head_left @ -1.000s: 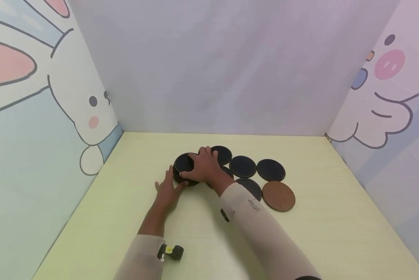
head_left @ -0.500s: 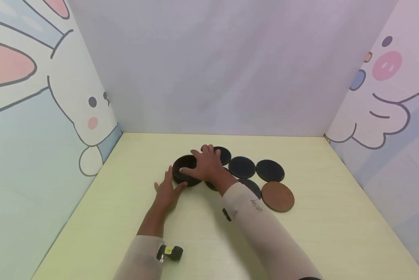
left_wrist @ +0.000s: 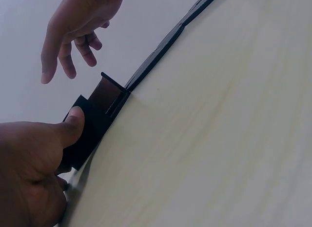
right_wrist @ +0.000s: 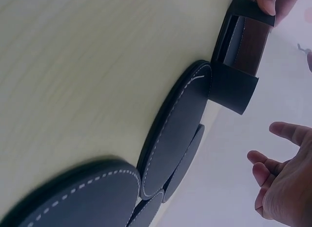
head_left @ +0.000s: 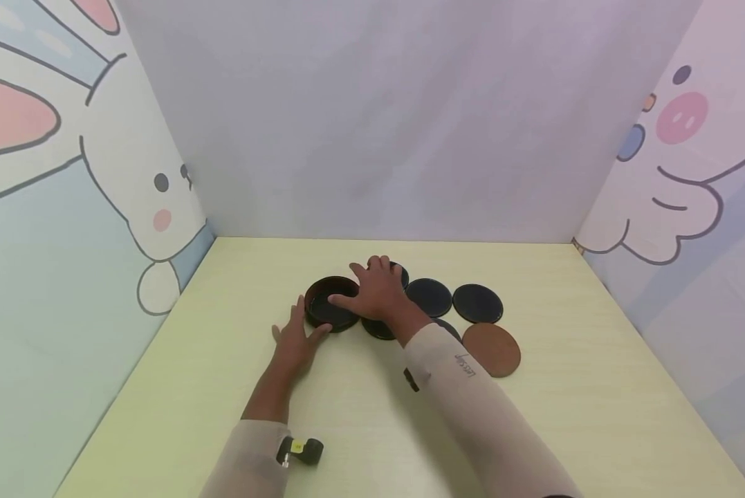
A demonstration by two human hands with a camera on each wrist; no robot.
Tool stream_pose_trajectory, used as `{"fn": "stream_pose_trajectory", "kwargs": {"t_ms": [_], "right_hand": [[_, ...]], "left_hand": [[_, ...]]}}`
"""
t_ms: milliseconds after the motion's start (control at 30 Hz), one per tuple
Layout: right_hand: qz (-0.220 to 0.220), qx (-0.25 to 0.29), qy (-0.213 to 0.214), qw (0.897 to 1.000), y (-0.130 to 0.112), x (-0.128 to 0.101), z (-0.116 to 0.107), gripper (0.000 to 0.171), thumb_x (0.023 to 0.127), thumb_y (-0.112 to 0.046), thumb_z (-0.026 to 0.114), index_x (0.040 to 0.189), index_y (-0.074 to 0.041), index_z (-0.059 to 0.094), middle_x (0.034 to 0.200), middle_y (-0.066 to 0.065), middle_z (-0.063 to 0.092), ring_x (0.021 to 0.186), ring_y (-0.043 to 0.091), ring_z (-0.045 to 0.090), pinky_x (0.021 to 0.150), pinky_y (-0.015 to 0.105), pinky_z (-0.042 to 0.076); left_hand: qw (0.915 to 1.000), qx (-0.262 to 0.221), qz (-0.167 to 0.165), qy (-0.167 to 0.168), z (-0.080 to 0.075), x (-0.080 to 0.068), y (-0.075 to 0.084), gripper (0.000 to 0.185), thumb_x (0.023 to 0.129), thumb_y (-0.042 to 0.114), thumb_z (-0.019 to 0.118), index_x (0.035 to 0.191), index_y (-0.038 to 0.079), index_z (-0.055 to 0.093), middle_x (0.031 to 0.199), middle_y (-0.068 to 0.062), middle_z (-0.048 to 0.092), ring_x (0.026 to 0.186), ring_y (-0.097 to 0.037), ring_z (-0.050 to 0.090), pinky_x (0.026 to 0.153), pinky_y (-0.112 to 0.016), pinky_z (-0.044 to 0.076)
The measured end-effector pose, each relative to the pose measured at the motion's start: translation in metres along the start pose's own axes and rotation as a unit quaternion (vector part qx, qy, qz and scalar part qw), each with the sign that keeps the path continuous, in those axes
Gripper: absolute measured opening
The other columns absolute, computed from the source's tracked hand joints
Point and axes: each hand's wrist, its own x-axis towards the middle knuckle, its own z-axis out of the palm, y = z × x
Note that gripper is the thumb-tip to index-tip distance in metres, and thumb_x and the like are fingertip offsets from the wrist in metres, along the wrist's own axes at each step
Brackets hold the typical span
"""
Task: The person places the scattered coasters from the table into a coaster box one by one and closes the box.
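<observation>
A round black coaster holder stands on the pale table, left of a cluster of flat coasters. My left hand lies on the table with its thumb pressed against the holder's near side. My right hand hovers just right of the holder with fingers spread and relaxed, holding nothing. Beneath and beside it lie black stitched coasters and one brown coaster. The right wrist view shows the holder's slotted wall next to overlapping black coasters.
Cartoon-printed walls close in the table on the left, back and right. A small black device with a yellow label sits on my left sleeve.
My right hand has lifted off the holder and moved right over the coasters, so the holder's inside now shows. My left hand has stayed in place.
</observation>
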Motion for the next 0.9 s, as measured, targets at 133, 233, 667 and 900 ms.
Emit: {"fn": "stream_pose_trajectory", "kwargs": {"t_ms": [133, 233, 667, 900], "right_hand": [[0.004, 0.007, 0.002, 1.000, 0.004, -0.006, -0.003, 0.096, 0.094, -0.086, 0.055, 0.166, -0.022, 0.049, 0.159, 0.020, 0.050, 0.149, 0.039, 0.041, 0.119, 0.065, 0.036], [0.010, 0.009, 0.001, 1.000, 0.009, -0.010, -0.004, 0.097, 0.094, -0.087, 0.054, 0.165, -0.021, 0.050, 0.160, 0.021, 0.049, 0.151, 0.040, 0.040, 0.119, 0.065, 0.035], [0.016, 0.000, -0.005, 1.000, 0.030, -0.022, 0.006, 0.095, 0.097, -0.087, 0.047, 0.164, -0.020, 0.050, 0.159, 0.024, 0.050, 0.150, 0.043, 0.042, 0.117, 0.071, 0.035], [0.029, 0.012, -0.020, 0.999, 0.038, -0.027, 0.010, 0.090, 0.101, -0.084, 0.042, 0.166, -0.022, 0.049, 0.161, 0.024, 0.049, 0.154, 0.042, 0.041, 0.116, 0.069, 0.037]], "left_hand": [[1.0000, -0.002, -0.001, 0.000, -0.001, -0.001, 0.001, 0.098, 0.110, 0.047, 0.062, 0.177, 0.008, 0.000, 0.181, -0.027, 0.012, 0.169, -0.048, 0.016, 0.133, -0.074, -0.012], [1.0000, -0.003, -0.005, -0.002, -0.001, -0.001, 0.002, 0.099, 0.110, 0.047, 0.063, 0.177, 0.009, 0.000, 0.182, -0.027, 0.011, 0.169, -0.048, 0.015, 0.133, -0.074, -0.013], [0.9999, 0.001, -0.013, -0.008, -0.005, -0.001, 0.002, 0.098, 0.111, 0.046, 0.061, 0.176, 0.007, -0.001, 0.181, -0.028, 0.010, 0.168, -0.050, 0.016, 0.133, -0.073, -0.013], [0.9999, 0.002, -0.010, -0.007, -0.003, -0.001, 0.004, 0.099, 0.111, 0.044, 0.063, 0.176, 0.006, 0.000, 0.181, -0.029, 0.013, 0.168, -0.049, 0.017, 0.133, -0.073, -0.013]]}}
